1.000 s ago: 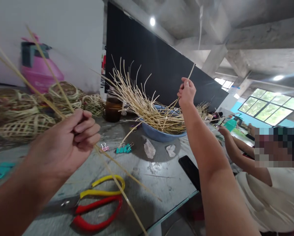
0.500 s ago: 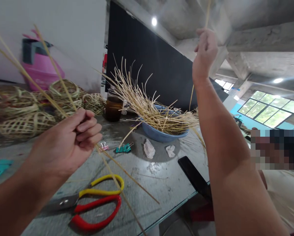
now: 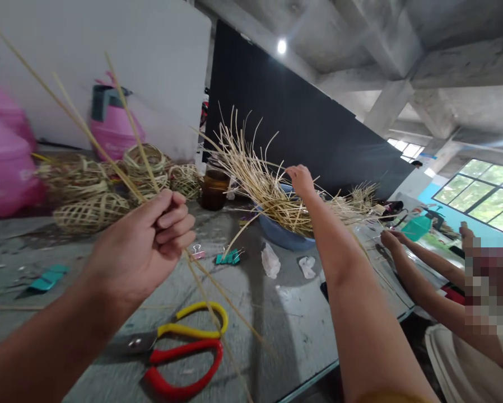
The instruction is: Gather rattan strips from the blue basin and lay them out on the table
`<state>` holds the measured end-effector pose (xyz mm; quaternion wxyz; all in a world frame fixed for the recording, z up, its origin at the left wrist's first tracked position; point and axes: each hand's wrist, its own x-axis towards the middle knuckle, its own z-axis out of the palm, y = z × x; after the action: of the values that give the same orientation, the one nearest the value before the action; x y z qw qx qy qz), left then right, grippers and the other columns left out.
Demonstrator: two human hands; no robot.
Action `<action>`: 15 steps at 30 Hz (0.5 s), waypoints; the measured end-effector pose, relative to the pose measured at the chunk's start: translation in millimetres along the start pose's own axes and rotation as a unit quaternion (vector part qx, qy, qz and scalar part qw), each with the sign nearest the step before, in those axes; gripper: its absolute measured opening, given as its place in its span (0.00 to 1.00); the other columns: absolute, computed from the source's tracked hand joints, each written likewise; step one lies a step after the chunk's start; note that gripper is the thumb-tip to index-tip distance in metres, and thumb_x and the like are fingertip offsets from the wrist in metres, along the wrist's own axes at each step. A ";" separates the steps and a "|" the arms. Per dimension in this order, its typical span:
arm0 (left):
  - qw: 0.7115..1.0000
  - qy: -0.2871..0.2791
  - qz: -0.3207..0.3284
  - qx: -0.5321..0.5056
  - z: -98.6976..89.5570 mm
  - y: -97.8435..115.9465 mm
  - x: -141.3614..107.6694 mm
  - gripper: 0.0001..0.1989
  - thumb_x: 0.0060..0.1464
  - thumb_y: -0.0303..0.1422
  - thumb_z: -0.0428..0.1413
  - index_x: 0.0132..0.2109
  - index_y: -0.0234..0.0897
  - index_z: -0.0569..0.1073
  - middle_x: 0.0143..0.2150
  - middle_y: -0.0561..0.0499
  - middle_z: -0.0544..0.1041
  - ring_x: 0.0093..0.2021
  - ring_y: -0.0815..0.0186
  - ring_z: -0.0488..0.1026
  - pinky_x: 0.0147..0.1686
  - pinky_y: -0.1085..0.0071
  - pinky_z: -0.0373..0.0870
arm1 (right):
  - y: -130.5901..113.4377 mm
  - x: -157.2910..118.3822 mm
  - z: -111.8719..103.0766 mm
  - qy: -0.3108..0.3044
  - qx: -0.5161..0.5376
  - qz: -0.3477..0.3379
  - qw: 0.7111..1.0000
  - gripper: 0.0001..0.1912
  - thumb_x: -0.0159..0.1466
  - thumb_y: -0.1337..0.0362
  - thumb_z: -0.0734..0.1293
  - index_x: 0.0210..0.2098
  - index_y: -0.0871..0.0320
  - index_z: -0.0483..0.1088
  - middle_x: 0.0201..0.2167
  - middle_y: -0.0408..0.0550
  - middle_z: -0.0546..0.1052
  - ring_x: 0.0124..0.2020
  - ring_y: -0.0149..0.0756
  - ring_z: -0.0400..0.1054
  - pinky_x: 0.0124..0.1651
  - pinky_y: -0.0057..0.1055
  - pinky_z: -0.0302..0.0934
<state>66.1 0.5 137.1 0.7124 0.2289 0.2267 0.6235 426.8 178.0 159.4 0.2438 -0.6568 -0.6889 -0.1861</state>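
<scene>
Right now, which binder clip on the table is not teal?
The pink clip, between the left hand and the teal clips by the blue basin; the others are teal.

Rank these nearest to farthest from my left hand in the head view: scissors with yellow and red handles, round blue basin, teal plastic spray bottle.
From your left hand:
1. Scissors, on the table just below it.
2. Basin, ahead and to the right, piled with pale strips.
3. Spray bottle, farther back on the right.
</scene>
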 end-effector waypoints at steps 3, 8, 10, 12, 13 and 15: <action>1.000 0.007 0.003 0.005 -1.5 -1.4 3.0 0.22 0.76 0.22 0.43 0.31 0.33 0.68 0.19 0.60 0.56 0.13 0.80 0.54 0.11 0.79 0.48 | 0.1 -18.2 22.7 -0.067 -0.058 0.070 0.994 0.19 0.76 0.64 0.61 0.48 0.55 0.86 0.51 0.59 0.80 0.58 0.53 0.67 0.64 0.48 0.60; 1.000 0.007 -0.001 0.017 -4.4 -5.2 5.0 0.21 0.75 0.22 0.44 0.31 0.32 0.70 0.19 0.60 0.56 0.13 0.79 0.53 0.11 0.79 0.48 | 3.6 -31.1 38.2 -0.086 -0.050 0.081 0.992 0.15 0.70 0.68 0.66 0.48 0.57 0.86 0.47 0.59 0.79 0.53 0.49 0.70 0.60 0.40 0.63; 1.000 0.005 -0.002 0.019 -4.4 -7.1 4.8 0.21 0.75 0.22 0.44 0.31 0.32 0.70 0.20 0.60 0.56 0.13 0.79 0.53 0.11 0.79 0.49 | 9.6 -29.1 33.0 -0.063 -0.031 0.075 0.995 0.20 0.70 0.69 0.64 0.57 0.58 0.82 0.50 0.58 0.78 0.50 0.44 0.71 0.59 0.37 0.64; 1.000 0.009 -0.004 0.022 -3.6 -8.4 4.4 0.20 0.75 0.22 0.45 0.31 0.32 0.69 0.20 0.60 0.56 0.14 0.79 0.54 0.12 0.79 0.49 | 18.6 -28.9 23.4 -0.009 0.008 0.081 0.997 0.22 0.69 0.70 0.65 0.60 0.60 0.79 0.50 0.57 0.78 0.47 0.43 0.72 0.58 0.37 0.66; 1.000 0.012 -0.004 0.023 -3.2 -8.7 4.2 0.20 0.74 0.22 0.45 0.31 0.32 0.69 0.20 0.60 0.56 0.14 0.79 0.53 0.12 0.80 0.49 | 24.2 -30.9 17.7 0.020 0.034 0.084 0.996 0.22 0.67 0.70 0.66 0.59 0.61 0.79 0.47 0.56 0.79 0.45 0.42 0.72 0.57 0.38 0.66; 1.000 0.015 -0.001 0.021 -2.9 -8.7 4.1 0.19 0.74 0.21 0.45 0.32 0.32 0.69 0.20 0.60 0.56 0.14 0.79 0.53 0.12 0.80 0.49 | 37.3 -40.4 5.2 0.076 0.081 0.089 0.990 0.17 0.65 0.69 0.67 0.52 0.60 0.80 0.41 0.52 0.79 0.42 0.42 0.72 0.56 0.39 0.67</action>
<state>71.6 3.7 129.3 0.7042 0.2339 0.2508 0.6217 464.2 150.7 129.3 0.3633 -0.6773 -0.6202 -0.1568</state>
